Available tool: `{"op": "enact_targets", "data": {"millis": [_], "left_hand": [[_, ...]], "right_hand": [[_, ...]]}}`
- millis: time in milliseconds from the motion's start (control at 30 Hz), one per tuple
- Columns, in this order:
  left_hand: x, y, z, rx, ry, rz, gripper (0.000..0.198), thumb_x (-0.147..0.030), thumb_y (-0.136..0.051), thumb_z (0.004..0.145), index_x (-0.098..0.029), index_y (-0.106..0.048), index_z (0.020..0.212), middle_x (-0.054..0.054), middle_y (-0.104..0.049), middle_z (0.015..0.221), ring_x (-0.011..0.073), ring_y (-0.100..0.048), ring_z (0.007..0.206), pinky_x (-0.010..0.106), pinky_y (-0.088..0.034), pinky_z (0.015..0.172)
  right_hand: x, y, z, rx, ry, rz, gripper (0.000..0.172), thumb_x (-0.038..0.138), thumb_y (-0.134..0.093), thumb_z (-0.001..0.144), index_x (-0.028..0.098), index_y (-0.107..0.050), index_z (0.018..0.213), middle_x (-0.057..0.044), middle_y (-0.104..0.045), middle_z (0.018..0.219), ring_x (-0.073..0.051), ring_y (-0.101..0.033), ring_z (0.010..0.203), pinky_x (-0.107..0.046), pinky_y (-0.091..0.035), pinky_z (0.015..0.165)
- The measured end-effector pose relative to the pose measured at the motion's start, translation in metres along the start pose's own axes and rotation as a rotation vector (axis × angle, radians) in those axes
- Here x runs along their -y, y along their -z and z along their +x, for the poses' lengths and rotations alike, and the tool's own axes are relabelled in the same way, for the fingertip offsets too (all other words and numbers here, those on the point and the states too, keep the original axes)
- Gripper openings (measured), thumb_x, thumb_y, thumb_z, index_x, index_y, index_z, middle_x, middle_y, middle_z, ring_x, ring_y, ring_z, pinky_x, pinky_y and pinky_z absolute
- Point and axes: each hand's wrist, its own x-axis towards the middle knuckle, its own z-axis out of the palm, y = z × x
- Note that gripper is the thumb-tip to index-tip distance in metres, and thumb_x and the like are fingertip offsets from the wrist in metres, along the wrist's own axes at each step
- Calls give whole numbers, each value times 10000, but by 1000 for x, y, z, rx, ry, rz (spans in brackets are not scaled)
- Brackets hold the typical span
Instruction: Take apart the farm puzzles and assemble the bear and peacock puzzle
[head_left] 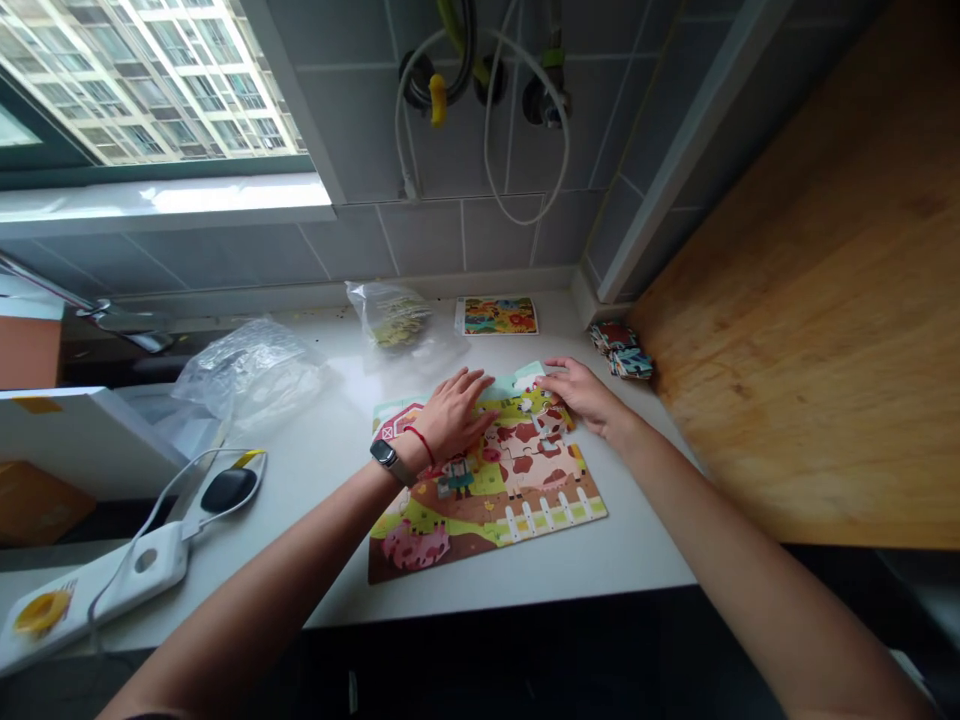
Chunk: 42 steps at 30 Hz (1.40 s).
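Note:
A farm-scene jigsaw puzzle (536, 468) lies on the white counter, showing a brown-spotted cow, a pink pig and a white fence. My left hand (448, 415) rests across its upper middle, palm down with fingers spread, covering part of the picture. At the upper right corner, my right hand (585, 395) has its thumb and fingers around the edge of a pale puzzle piece (529, 373). The fingers partly hide that piece, and its fit against its neighbours is hard to make out.
Behind the puzzle are a picture card (500, 316) and a clear bag (394, 325) with greenish contents. Stacked puzzle pieces (622, 350) sit by the wooden panel (810, 300). Crumpled plastic (255, 370), a black charger-like object (229, 488) and a power strip (97, 590) lie left.

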Motion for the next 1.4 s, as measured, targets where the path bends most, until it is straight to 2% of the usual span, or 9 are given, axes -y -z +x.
{"op": "enact_targets", "data": {"millis": [167,300,467,633,867,1000,1167,1233,1400], "left_hand": [[8,-14,35,-11,-94,-95,560,-387,-675,968,-162,-521,1458,187,-641,1434,375,-541,1422,584,-482,1157],[10,-18,52,-43,-167,-282,574,-366,-693,958,-152,-516,1461,179,-706,1328,306,-678,1241,488,-554,1078],[7,-19,54,-140,27,-547,453,-303,-692,958,-197,-588,1386,72,-768,1095,184,-738,955,329,-595,895],[8,-18,53,-141,111,-786,406,-284,-691,964,-186,-603,1348,49,-783,974,139,-715,813,272,-573,773],[9,-20,53,-144,135,-822,325,-259,-680,970,-181,-658,1285,43,-781,949,126,-716,799,241,-573,738],[10,-22,50,-227,148,-852,258,-272,-702,959,-176,-709,1198,58,-776,964,131,-719,796,247,-600,729],[13,-24,47,-289,122,-887,195,-311,-735,947,-176,-744,1088,73,-779,1030,141,-733,825,275,-647,778],[12,-24,47,-272,88,-910,208,-312,-756,933,-173,-741,1088,66,-771,1006,128,-720,788,258,-651,742],[9,-23,48,-260,20,-841,230,-282,-792,915,-172,-722,1104,34,-693,930,105,-676,756,226,-635,708]], "right_hand": [[-14,-2,13,20,126,-64,222,188,-851,712,186,-727,896,-29,-780,854,-184,-716,820,-266,-586,744],[-26,4,17,66,263,-76,292,351,-857,751,196,-762,979,-48,-802,950,-215,-737,856,-311,-597,788],[-30,5,8,121,320,6,386,465,-842,804,213,-764,1086,-50,-810,982,-218,-755,850,-323,-616,798],[-29,-1,1,45,310,11,441,523,-793,860,214,-748,1172,-63,-802,1003,-218,-747,850,-287,-617,657],[-28,-1,0,-17,312,25,436,549,-799,854,211,-744,1124,-55,-800,948,-201,-736,776,-286,-623,636],[-26,-1,0,-74,390,-10,401,550,-796,857,221,-738,1080,-68,-801,1007,-221,-754,872,-327,-634,783],[-29,1,3,-147,426,-34,420,584,-771,872,220,-731,1078,-64,-795,977,-217,-742,834,-331,-632,749],[-29,0,3,-119,415,-14,432,589,-787,856,220,-742,1075,-66,-797,979,-221,-748,853,-323,-630,753],[-27,-6,-6,102,318,12,423,577,-799,852,222,-791,1082,-58,-800,972,-232,-750,866,-344,-641,788]]}}
